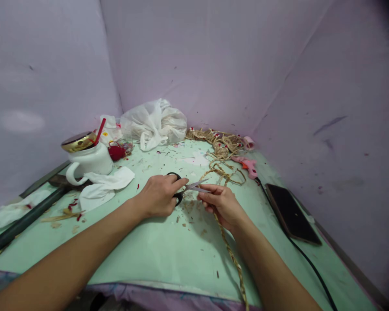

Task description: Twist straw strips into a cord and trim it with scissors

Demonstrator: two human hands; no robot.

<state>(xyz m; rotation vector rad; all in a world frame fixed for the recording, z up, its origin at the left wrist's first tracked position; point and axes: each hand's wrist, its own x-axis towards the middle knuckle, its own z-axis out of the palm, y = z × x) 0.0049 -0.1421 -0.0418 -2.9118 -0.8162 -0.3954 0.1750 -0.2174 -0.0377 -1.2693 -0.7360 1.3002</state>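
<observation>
My left hand (161,195) is closed on the black handles of a pair of scissors (194,186). The scissors' blades are parted and point right, close to the fingertips of my right hand (222,205). Those fingers pinch a braided straw cord (229,250), which hangs down toward me over the table's front edge. Whether the blades touch the cord I cannot tell. Beyond my hands lies a loose length of straw cord (225,169). Small straw scraps (184,224) are scattered below the scissors.
A pink glue gun (248,166) with a black cable and a phone (292,213) lie at right. At left stand a white mug (92,160), a white cloth (105,188) and a hammer (32,216). Behind are a plastic bag (157,123), red yarn (116,151) and woven straw pieces (222,142).
</observation>
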